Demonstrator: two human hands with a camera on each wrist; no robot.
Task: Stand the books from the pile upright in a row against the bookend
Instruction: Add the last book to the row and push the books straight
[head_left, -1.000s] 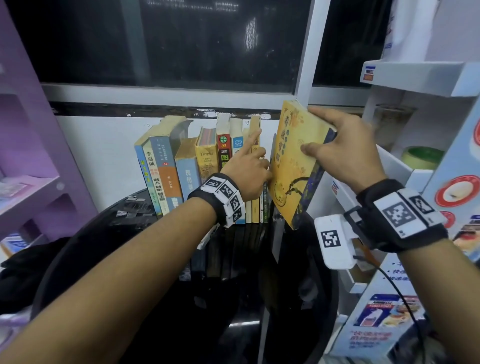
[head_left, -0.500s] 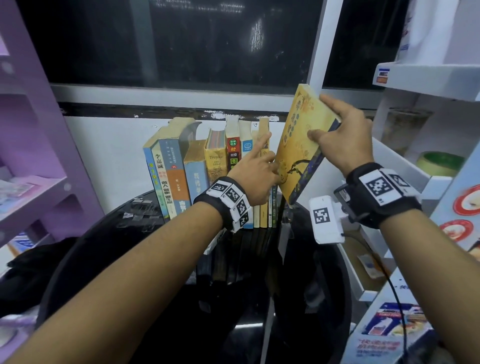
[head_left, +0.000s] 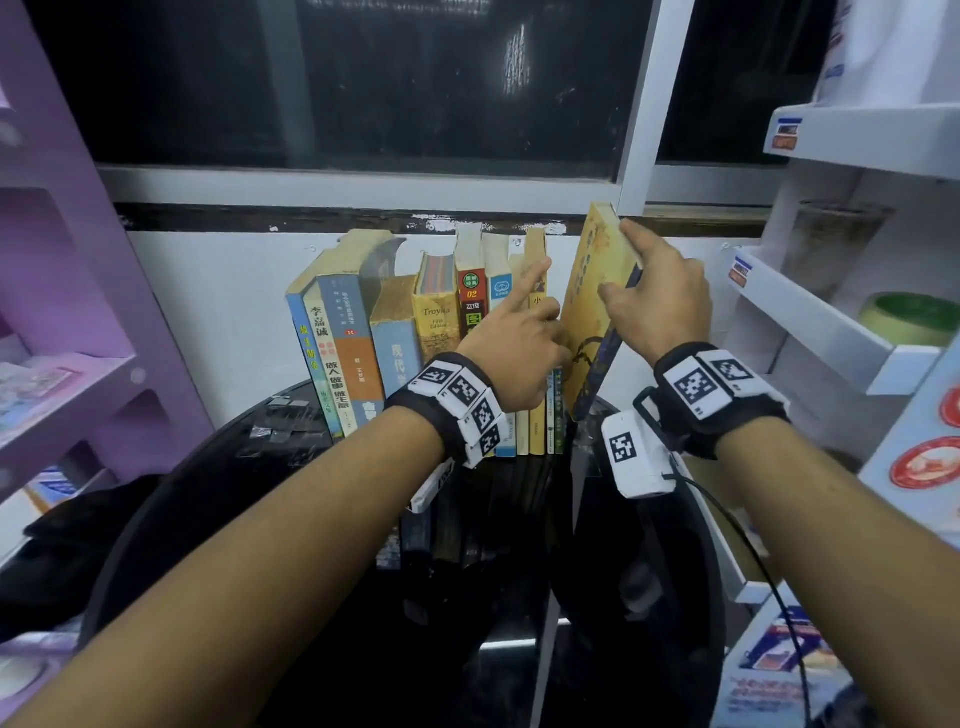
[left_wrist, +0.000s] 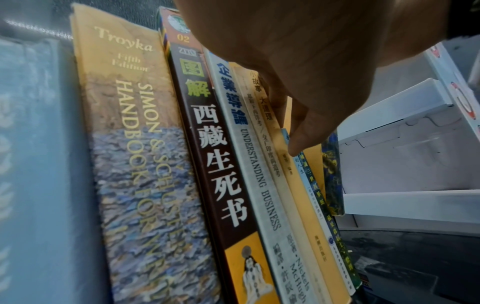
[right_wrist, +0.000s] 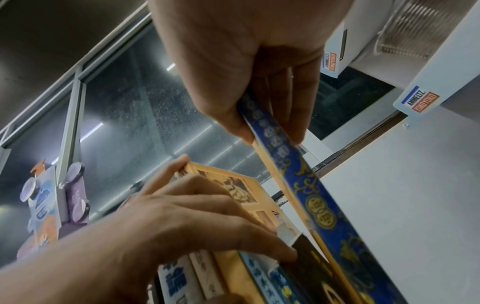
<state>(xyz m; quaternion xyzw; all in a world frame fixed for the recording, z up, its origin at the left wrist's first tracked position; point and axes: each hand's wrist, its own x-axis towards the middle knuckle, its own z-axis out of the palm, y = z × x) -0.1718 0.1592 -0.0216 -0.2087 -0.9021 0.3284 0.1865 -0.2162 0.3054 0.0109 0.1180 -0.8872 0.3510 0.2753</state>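
A row of books (head_left: 436, 322) stands upright at the back of a black round table (head_left: 249, 499), against the wall. My left hand (head_left: 519, 332) rests on the thin books at the row's right end, index finger stretched up along a yellow spine; the left wrist view shows its fingertips (left_wrist: 298, 144) touching those spines (left_wrist: 262, 156). My right hand (head_left: 652, 301) grips a yellow book with a blue patterned spine (head_left: 589, 291) by its upper part. The book leans left, its foot close to the row's last book. Thumb and fingers pinch its spine (right_wrist: 311, 195). No bookend can be made out.
A white shelf unit (head_left: 831, 332) crowds the right side, close to the held book, with a green roll (head_left: 906, 319) on one tray. A purple shelf (head_left: 78, 364) stands left. Dark window and white wall lie behind the row. Dark cloth (head_left: 78, 551) lies at the table's left.
My right hand has brought the yellow book left and more upright, nearer the row's right end. The left hand has stayed on the end books.
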